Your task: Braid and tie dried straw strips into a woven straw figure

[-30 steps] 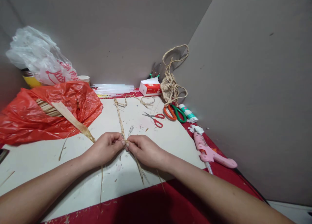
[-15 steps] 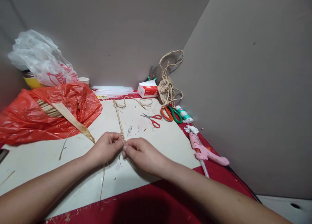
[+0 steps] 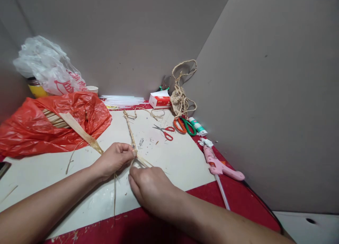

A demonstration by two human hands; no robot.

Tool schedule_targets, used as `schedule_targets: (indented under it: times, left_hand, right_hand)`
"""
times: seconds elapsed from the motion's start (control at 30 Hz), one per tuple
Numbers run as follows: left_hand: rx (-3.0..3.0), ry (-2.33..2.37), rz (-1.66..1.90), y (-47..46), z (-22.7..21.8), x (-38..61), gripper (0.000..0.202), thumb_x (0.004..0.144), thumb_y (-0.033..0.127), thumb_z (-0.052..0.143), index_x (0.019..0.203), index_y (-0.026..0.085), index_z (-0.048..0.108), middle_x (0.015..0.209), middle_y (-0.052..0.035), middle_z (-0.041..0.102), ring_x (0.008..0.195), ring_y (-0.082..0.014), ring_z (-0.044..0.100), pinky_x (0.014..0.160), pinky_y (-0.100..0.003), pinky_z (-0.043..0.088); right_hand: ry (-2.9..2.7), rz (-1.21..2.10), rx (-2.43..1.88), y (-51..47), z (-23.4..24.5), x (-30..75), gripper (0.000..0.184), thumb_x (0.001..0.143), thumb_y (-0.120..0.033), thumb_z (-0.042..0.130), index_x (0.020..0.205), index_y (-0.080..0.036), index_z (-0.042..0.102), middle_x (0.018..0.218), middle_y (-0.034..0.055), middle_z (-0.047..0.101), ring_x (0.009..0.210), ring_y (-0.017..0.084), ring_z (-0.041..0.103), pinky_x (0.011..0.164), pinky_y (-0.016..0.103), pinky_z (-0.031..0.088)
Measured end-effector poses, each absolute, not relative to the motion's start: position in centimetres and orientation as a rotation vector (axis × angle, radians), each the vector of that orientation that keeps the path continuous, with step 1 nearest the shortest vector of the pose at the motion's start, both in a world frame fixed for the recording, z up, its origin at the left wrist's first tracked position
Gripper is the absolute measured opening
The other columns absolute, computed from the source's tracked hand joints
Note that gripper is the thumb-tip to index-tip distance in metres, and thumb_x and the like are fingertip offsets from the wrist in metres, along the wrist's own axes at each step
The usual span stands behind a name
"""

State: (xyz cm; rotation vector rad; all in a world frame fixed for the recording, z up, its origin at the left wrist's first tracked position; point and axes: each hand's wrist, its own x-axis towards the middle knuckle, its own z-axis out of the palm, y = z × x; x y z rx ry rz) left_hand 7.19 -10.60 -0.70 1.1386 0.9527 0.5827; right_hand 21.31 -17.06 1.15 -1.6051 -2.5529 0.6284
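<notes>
A thin braided straw cord (image 3: 129,127) runs from the back of the white sheet (image 3: 169,173) toward me. My left hand (image 3: 116,157) pinches its near end between thumb and fingertips. Loose pale strands (image 3: 143,161) fan out from that end toward my right hand (image 3: 150,185), which is closed with its fingers curled under and mostly hidden. At least one strand passes to its fingers. Another thin strand (image 3: 114,198) hangs below my left wrist.
At left, a red plastic bag (image 3: 23,131) holds straw strips (image 3: 55,118). Right of the cord lie small red-handled scissors (image 3: 165,131), larger scissors (image 3: 182,125), a white-green tube (image 3: 197,126) and a pink glue gun (image 3: 218,166). Coiled straw rope (image 3: 180,100) stands against the wall.
My right hand has moved down and slightly right, away from my left fingertips, and loose strands now show between the hands. My left hand keeps its pinch on the cord.
</notes>
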Motion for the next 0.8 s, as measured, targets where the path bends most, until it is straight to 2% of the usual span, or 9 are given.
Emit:
schedule_targets:
  times: [0.07,0.17,0.3,0.37,0.43,0.5,0.57,0.67,0.8]
  left_hand:
    - [1.143,0.942,0.573,-10.5,-0.7,7.1,0.022,0.073,0.033,0.061,0.065,0.015,0.05,0.039,0.0092,0.034,0.035,-0.0029,0.021,0.037,-0.021,0.011]
    - [1.163,0.934,0.561,-10.3,-0.7,7.0,0.026,0.074,0.037,0.061,0.066,0.015,0.051,0.041,0.0091,0.034,0.036,-0.0031,0.021,0.037,-0.021,0.011]
    - [1.2,0.93,0.546,-10.2,-0.6,7.0,0.028,0.075,0.04,0.06,0.067,0.015,0.052,0.041,0.0092,0.033,0.036,-0.0033,0.02,0.036,-0.021,0.012]
    - [1.208,0.925,0.546,-10.2,-0.5,7.0,0.027,0.074,0.04,0.061,0.067,0.015,0.053,0.041,0.009,0.035,0.036,-0.0032,0.021,0.037,-0.02,0.012]
    - [1.219,0.913,0.55,-10.3,-0.3,7.1,0.026,0.073,0.038,0.061,0.067,0.014,0.054,0.043,0.0076,0.04,0.036,-0.0029,0.023,0.038,-0.02,0.014]
    - [1.238,0.914,0.546,-10.3,-0.3,7.1,0.024,0.074,0.036,0.06,0.067,0.014,0.055,0.047,0.0052,0.048,0.037,-0.0029,0.027,0.04,-0.019,0.018]
    - [1.271,0.942,0.547,-10.3,-0.4,7.0,0.023,0.073,0.036,0.059,0.069,0.013,0.056,0.052,0.003,0.053,0.04,-0.0037,0.032,0.042,-0.018,0.022]
    - [1.349,0.962,0.563,-10.2,-0.8,6.9,0.024,0.073,0.036,0.059,0.072,0.012,0.058,0.06,0.0004,0.057,0.049,-0.0065,0.042,0.048,-0.019,0.03]
    - [1.448,0.922,0.556,-10.3,-0.9,6.9,0.022,0.077,0.033,0.055,0.07,0.013,0.059,0.065,-0.0013,0.06,0.059,-0.0098,0.05,0.059,-0.021,0.038]
  right_hand:
    - [-2.522,0.754,-1.464,-17.6,1.9,22.1,0.029,0.088,-0.031,0.04,0.069,-0.017,0.057,0.062,0.0043,0.06,0.051,0.012,0.046,0.051,0.025,0.026]
    - [-2.147,0.84,-1.487,-17.0,2.8,23.7,0.034,0.088,-0.036,0.041,0.063,-0.017,0.052,0.055,-0.0001,0.052,0.051,0.01,0.042,0.051,0.023,0.029]
    - [-1.675,0.837,-1.531,-14.5,3.0,24.7,0.023,0.085,-0.033,0.046,0.075,-0.016,0.057,0.068,0.0012,0.057,0.062,0.011,0.048,0.057,0.022,0.036]
    - [-1.564,1.03,-1.525,-13.6,2.6,24.2,0.017,0.082,-0.031,0.051,0.085,-0.016,0.059,0.075,0.0022,0.059,0.066,0.011,0.05,0.059,0.021,0.039]
    - [-1.462,1.387,-1.46,-13.2,2.0,23.4,0.019,0.08,-0.032,0.053,0.088,-0.015,0.057,0.075,0.0024,0.059,0.063,0.01,0.052,0.056,0.021,0.041]
    - [-1.356,1.736,-1.357,-13.0,1.4,22.8,0.022,0.082,-0.036,0.051,0.079,-0.015,0.054,0.068,0.0004,0.055,0.051,0.007,0.047,0.046,0.019,0.038]
    - [-1.292,1.897,-1.3,-12.9,0.9,22.6,0.026,0.082,-0.038,0.049,0.069,-0.016,0.047,0.057,-0.0043,0.046,0.039,0.004,0.033,0.036,0.017,0.027]
    - [-1.342,1.847,-1.355,-12.5,0.3,23.0,0.03,0.081,-0.038,0.049,0.061,-0.018,0.041,0.048,-0.0083,0.032,0.035,0.004,0.02,0.032,0.019,0.015]
    - [-1.509,1.753,-1.429,-11.8,-0.2,23.7,0.036,0.085,-0.042,0.044,0.061,-0.016,0.049,0.049,-0.0067,0.035,0.036,0.003,0.022,0.035,0.02,0.016]
